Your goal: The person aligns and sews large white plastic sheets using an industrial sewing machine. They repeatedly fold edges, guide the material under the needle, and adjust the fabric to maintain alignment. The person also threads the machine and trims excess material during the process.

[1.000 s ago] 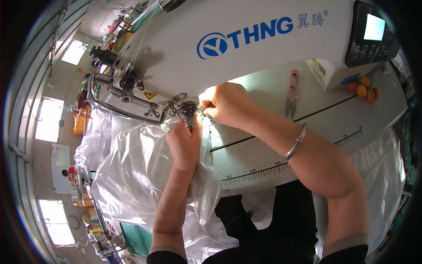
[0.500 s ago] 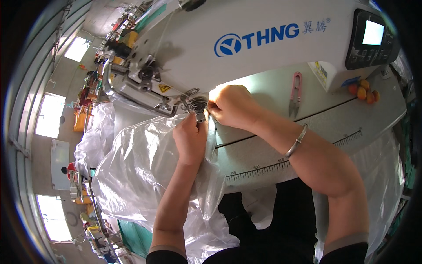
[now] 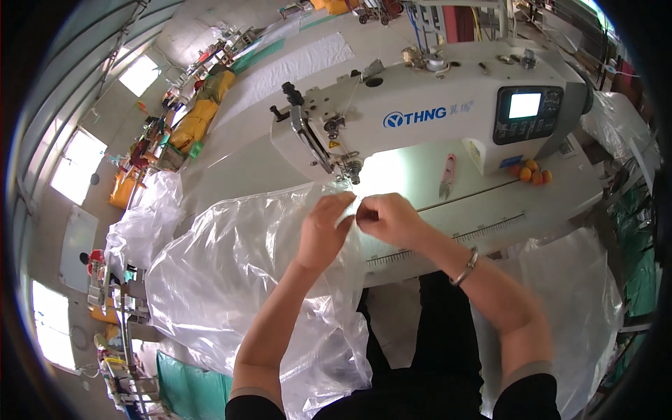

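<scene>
A clear plastic sheet (image 3: 231, 259) spreads over the left of the sewing table and hangs down its front. Its upper right corner lies just below the presser foot of a white sewing machine (image 3: 434, 91). There my left hand (image 3: 324, 231) grips the sheet's edge, thumb and fingers bent together. Close beside it, my right hand (image 3: 392, 220) is closed in a pinch at the sheet's right edge; what sits between its fingertips is hidden. Both hands are in front of the needle area (image 3: 352, 171), apart from it.
Pink-handled thread snips (image 3: 447, 175) lie on the table right of the needle. Several small orange fruits (image 3: 533, 173) rest by the machine's base. A ruler scale (image 3: 448, 241) runs along the front. More plastic sheeting (image 3: 560, 301) hangs at the right, and a crumpled heap (image 3: 147, 224) lies at the left.
Both hands have come back from the needle toward me and now meet, with the left fingers less tightly curled. The view has pulled back, so more of the machine shows.
</scene>
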Demonstrator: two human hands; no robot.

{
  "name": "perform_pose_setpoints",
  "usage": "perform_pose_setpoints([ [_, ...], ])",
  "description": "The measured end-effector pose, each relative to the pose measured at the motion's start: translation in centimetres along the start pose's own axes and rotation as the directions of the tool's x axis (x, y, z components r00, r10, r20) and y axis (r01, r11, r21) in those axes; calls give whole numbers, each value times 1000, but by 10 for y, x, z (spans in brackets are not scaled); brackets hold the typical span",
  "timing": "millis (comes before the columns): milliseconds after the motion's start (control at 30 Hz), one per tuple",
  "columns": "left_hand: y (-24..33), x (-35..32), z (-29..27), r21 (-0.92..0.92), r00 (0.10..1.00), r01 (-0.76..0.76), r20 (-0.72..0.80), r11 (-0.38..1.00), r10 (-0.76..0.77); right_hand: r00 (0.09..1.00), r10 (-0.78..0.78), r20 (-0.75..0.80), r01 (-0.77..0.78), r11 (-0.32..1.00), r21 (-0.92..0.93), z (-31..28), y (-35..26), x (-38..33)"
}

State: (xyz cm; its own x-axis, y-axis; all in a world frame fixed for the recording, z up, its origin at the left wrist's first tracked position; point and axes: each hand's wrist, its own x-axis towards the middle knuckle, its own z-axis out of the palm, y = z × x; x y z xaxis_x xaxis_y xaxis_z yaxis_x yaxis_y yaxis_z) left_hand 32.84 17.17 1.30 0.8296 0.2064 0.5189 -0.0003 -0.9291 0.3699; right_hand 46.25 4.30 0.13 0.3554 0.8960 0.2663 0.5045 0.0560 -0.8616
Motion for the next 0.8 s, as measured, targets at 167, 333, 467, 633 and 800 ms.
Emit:
perform_pose_setpoints([
  [167,25,-19,-11,-217,981,191,64,957,-182,967,-94,-238,54,984,-169,33,-13,-55],
  [333,25,-25,-4,-473,934,326,30,818,-355,958,243,-154,-260,960,-103,67,-51,-95],
  [467,31,-24,0,-458,923,370,84,808,-375,959,120,-256,-172,967,-191,95,-27,-114],
  [633,28,-38,12,-216,985,171,26,961,-170,980,96,-175,-170,860,-481,98,-36,-120],
  [800,19,-50,19,-36,993,-116,20,993,117,975,114,-190,-177,916,-360,98,-31,-124],
])
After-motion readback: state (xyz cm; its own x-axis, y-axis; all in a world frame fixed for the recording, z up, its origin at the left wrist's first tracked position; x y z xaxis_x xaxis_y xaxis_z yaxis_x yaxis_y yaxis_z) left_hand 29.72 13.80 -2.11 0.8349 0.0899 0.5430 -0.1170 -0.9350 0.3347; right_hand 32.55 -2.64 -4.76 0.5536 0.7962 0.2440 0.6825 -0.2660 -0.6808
